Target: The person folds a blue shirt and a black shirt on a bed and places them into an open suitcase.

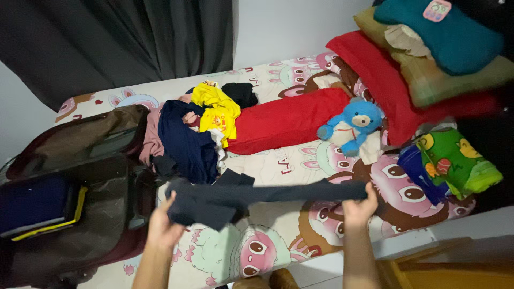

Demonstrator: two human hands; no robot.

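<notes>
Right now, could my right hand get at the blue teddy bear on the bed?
Probably not yet: the right hand is gripping the dark garment. The way to the teddy bear looks open, past bare bedsheet.

Small pink rectangular label [437, 9] on the teal pillow [455, 37]

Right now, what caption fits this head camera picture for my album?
Both hands, left and right, stretch a dark garment over a cartoon bedsheet.
</notes>
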